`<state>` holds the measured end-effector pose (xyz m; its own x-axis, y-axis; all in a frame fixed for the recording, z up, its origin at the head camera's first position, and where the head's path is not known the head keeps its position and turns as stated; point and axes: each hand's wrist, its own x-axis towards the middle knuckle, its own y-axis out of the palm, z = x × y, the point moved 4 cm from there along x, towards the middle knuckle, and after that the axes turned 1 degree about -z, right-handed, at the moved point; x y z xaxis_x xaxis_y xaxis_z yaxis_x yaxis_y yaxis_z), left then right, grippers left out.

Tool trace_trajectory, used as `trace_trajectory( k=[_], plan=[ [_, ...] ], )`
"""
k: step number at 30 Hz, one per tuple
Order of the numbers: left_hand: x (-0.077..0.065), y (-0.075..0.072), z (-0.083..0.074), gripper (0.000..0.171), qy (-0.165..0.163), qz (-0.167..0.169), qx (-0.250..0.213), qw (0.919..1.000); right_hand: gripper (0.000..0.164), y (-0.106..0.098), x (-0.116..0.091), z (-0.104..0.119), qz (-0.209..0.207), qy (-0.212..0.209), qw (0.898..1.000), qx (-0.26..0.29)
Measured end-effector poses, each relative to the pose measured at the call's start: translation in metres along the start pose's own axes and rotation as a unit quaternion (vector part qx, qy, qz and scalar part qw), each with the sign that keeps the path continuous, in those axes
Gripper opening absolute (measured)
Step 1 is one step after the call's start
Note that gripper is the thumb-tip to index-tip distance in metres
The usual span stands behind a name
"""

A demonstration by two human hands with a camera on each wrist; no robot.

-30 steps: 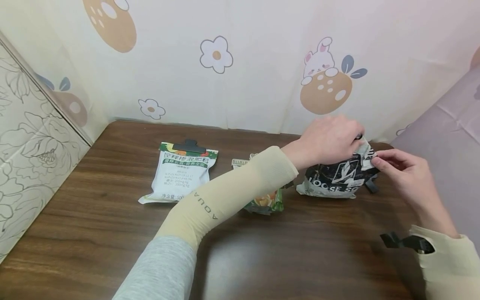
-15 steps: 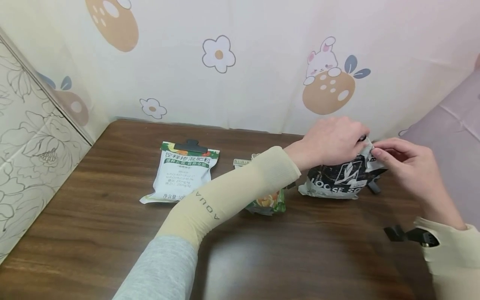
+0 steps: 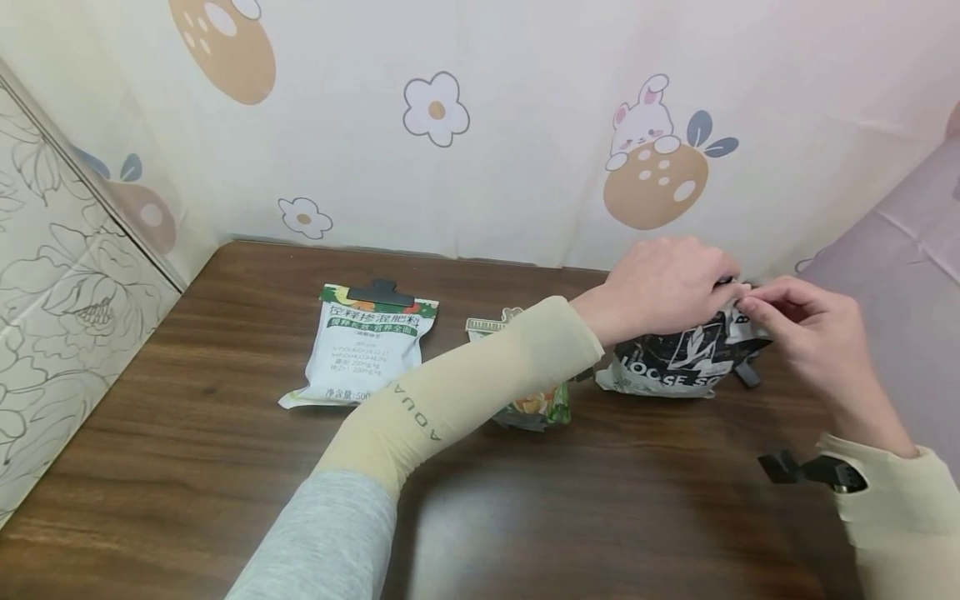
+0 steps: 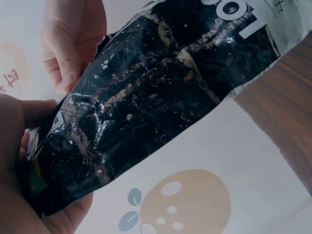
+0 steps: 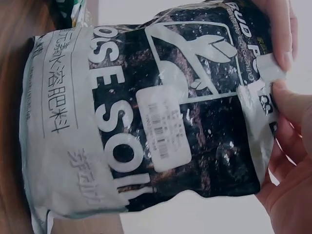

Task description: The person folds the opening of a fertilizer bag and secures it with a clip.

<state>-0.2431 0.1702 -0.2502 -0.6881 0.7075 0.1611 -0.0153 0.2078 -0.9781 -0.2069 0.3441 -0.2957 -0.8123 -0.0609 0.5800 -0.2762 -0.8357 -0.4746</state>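
Note:
A black and white bag of fertilizer (image 3: 667,362), printed "LOOSE SOIL", stands on the table at the right. Its upper edge is partly folded over. My left hand (image 3: 663,283) reaches across and grips the bag's top from the left; in the left wrist view its fingers and thumb lie on both sides of that edge. At the top right corner, my right hand (image 3: 821,342) pinches the folded edge between thumb and fingers, as the right wrist view shows. The fingertips of both hands nearly meet there. A white label (image 5: 164,127) is stuck on the bag's front.
Left on the table lies a white fertilizer bag (image 3: 363,350) with a black clip (image 3: 381,292) on its top. A green bag with an orange fruit print (image 3: 536,408) is partly hidden under my left forearm. Another black clip (image 3: 747,375) lies beside the black bag. Patterned curtain backs the table.
My right hand has moved slightly up and inward, towards my left fingertips. The pale top corner of the bag, standing up between the hands earlier, is now mostly covered by fingers.

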Motion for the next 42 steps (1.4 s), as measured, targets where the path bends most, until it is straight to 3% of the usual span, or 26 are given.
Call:
trace_trajectory(
  k=[10,20,26,33,42],
  plan=[
    [0.000,0.001,0.003,0.027,0.005,0.017,-0.030,0.9994,0.002,-0.008,-0.015,-0.024,-0.006,0.056,0.998,-0.027],
    [-0.001,0.001,0.004,0.029,0.009,0.011,-0.030,0.9994,0.009,-0.013,-0.022,-0.030,0.006,0.060,0.997,-0.049],
    [-0.002,0.002,0.004,0.029,0.007,0.016,-0.036,0.9992,0.015,-0.016,-0.026,-0.036,0.005,0.056,0.998,-0.033],
    [-0.001,0.001,0.002,0.031,0.006,0.020,-0.030,0.9993,0.018,-0.020,-0.026,-0.041,0.016,0.043,0.998,0.033],
    [-0.001,0.001,0.001,0.030,0.006,0.025,-0.040,0.9989,0.026,-0.028,-0.025,-0.048,0.056,0.063,0.996,0.024]
  ],
)
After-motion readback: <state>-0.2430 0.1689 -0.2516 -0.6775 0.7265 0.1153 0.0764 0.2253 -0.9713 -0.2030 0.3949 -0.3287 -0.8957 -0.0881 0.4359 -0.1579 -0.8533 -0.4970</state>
